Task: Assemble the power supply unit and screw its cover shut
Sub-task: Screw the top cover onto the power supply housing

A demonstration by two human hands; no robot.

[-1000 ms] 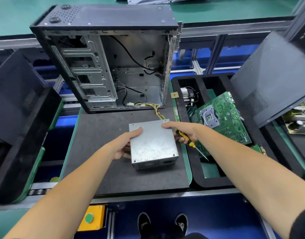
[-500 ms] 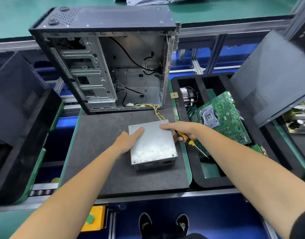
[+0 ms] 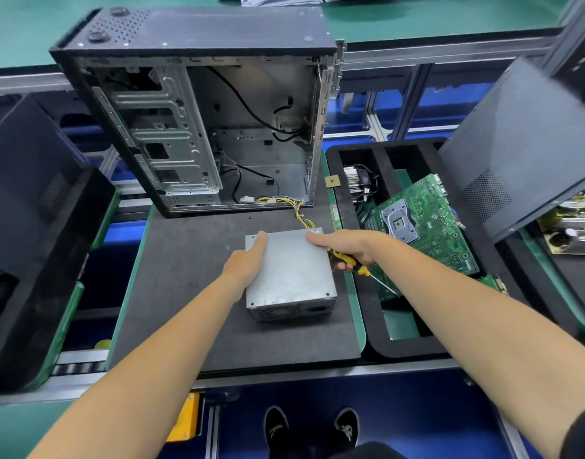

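The power supply unit (image 3: 289,271) lies flat on the dark mat (image 3: 192,260), its vented face toward the person, just in front of the open computer case (image 3: 198,120). Yellow and black wires (image 3: 302,215) run from its far edge into the case. The left hand (image 3: 248,260) rests on its left side, thumb laid along the top. The right hand (image 3: 349,245) presses a finger on the far right corner while gripping a yellow-handled screwdriver (image 3: 354,265). To the right, a green motherboard (image 3: 420,223) sits in a black foam tray (image 3: 377,329).
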